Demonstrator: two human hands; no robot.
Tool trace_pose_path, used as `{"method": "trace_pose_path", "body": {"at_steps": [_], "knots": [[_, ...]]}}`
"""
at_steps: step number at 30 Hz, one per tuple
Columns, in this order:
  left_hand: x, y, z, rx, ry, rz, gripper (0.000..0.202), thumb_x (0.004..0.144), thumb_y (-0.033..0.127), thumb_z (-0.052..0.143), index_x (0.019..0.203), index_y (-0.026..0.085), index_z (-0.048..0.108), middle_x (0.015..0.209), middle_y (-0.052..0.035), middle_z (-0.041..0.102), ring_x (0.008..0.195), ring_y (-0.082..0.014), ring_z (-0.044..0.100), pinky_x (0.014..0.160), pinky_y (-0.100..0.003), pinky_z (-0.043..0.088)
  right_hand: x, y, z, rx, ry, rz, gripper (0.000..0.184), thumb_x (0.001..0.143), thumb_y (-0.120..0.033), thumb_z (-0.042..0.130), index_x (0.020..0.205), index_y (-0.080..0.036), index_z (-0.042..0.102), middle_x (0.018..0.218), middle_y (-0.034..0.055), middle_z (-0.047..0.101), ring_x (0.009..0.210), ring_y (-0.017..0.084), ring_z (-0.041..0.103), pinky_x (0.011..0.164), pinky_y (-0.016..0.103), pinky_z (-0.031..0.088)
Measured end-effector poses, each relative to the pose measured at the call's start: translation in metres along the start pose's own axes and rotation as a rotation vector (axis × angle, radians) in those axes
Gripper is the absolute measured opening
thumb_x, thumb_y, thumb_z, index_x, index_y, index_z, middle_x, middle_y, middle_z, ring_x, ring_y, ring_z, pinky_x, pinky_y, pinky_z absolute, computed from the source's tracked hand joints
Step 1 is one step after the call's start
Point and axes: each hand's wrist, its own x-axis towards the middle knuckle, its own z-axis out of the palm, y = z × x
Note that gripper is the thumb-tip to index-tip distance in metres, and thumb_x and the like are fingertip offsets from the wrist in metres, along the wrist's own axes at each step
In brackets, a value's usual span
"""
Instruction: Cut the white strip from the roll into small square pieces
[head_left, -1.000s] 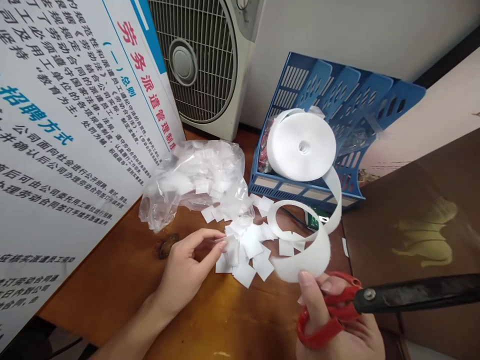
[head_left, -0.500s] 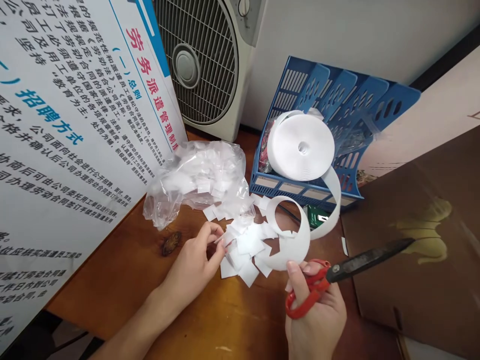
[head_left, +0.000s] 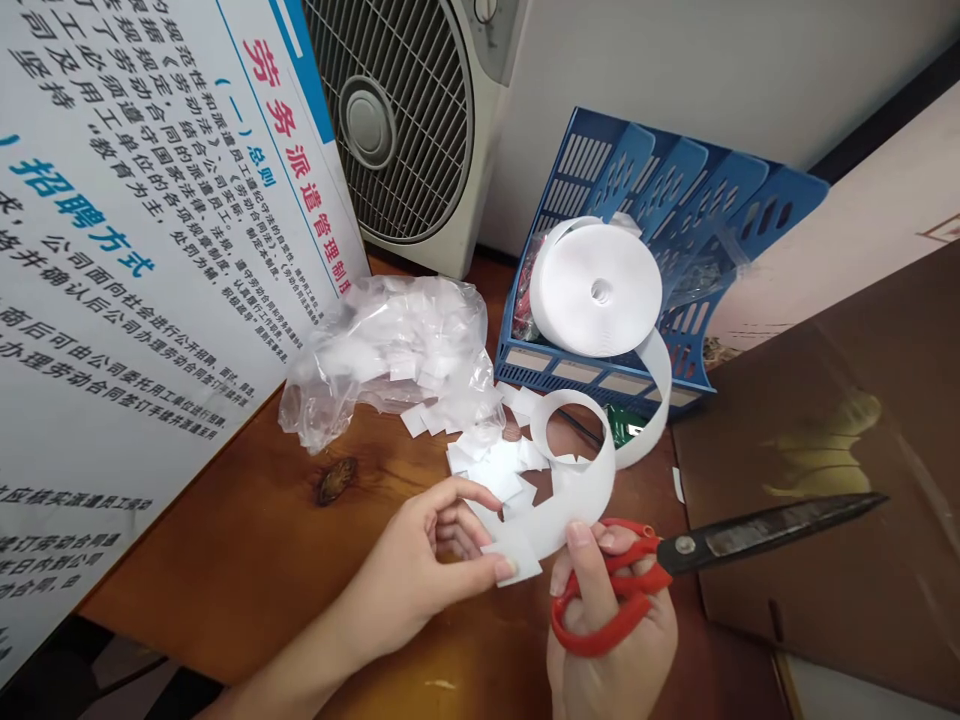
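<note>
My left hand (head_left: 450, 560) pinches a small white square piece (head_left: 519, 556) by its edge, where it meets the strip. Scissors (head_left: 607, 600) with red handles are held in my right hand (head_left: 619, 640), their dark blades closed and pointing right. That hand's thumb and fingertips also grip the white strip (head_left: 592, 505). From there the strip curls in a loop and runs up to a large white roll (head_left: 637, 290). Behind my left fingers lies a pile of cut white squares (head_left: 487, 462), partly hidden by the hand and strip.
A clear plastic bag (head_left: 397, 345) of white pieces lies behind the pile. The roll rests in a blue file rack (head_left: 675, 400). A box fan (head_left: 480, 150) stands at the back, a printed board (head_left: 187, 250) on the left, and a brown carton (head_left: 787, 570) on the right.
My left hand has moved right from the pile to the strip, with a white square between its fingers. The scissors have turned slightly, their blades reaching farther right.
</note>
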Motion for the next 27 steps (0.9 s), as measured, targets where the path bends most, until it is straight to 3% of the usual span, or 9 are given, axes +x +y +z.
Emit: {"method": "trace_pose_path", "body": {"at_steps": [4, 8, 14, 23, 27], "knots": [[0.004, -0.004, 0.002, -0.059, 0.003, -0.032, 0.033, 0.075, 0.025, 0.088, 0.104, 0.02, 0.073, 0.078, 0.0015, 0.063, 0.068, -0.009, 0.055, 0.065, -0.019, 0.044, 0.001, 0.005, -0.002, 0.024, -0.019, -0.04, 0.032, 0.078, -0.023, 0.086, 0.079, -0.018, 0.054, 0.07, -0.0081, 0.057, 0.032, 0.003, 0.048, 0.034, 0.017, 0.035], [0.005, -0.007, 0.0, -0.037, -0.008, -0.017, 0.024, 0.075, 0.028, 0.089, 0.094, 0.018, 0.078, 0.074, 0.002, 0.058, 0.064, -0.008, 0.047, 0.06, -0.019, 0.037, -0.003, 0.004, -0.002, 0.009, -0.004, 0.081, 0.032, 0.082, -0.026, 0.083, 0.083, -0.019, 0.051, 0.073, -0.0083, 0.054, 0.036, 0.002, 0.048, 0.041, 0.016, 0.035], [0.005, -0.01, 0.001, -0.014, 0.027, 0.035, 0.018, 0.076, 0.032, 0.087, 0.082, 0.017, 0.078, 0.068, 0.0008, 0.057, 0.061, -0.0091, 0.043, 0.057, -0.021, 0.031, -0.008, 0.003, 0.0, -0.024, 0.03, 0.096, 0.034, 0.08, -0.031, 0.082, 0.083, -0.02, 0.05, 0.078, -0.0082, 0.05, 0.037, 0.002, 0.047, 0.038, 0.019, 0.032], [0.001, -0.011, 0.012, -0.162, 0.11, 0.06, 0.026, 0.066, 0.032, 0.093, 0.081, 0.014, 0.081, 0.063, 0.0011, 0.058, 0.056, -0.0077, 0.046, 0.054, -0.017, 0.035, -0.01, -0.002, 0.006, 0.028, 0.017, 0.105, 0.03, 0.082, -0.023, 0.077, 0.084, -0.021, 0.047, 0.069, -0.0097, 0.056, 0.034, 0.003, 0.047, 0.039, 0.018, 0.033], [0.003, -0.012, 0.011, -0.177, 0.138, 0.091, 0.026, 0.071, 0.036, 0.09, 0.081, 0.014, 0.082, 0.06, 0.0019, 0.056, 0.055, -0.0068, 0.045, 0.053, -0.016, 0.034, -0.01, -0.003, 0.01, 0.071, 0.025, 0.098, 0.026, 0.081, -0.019, 0.074, 0.083, -0.021, 0.048, 0.061, -0.0114, 0.053, 0.032, 0.004, 0.045, 0.037, 0.018, 0.031]]}}
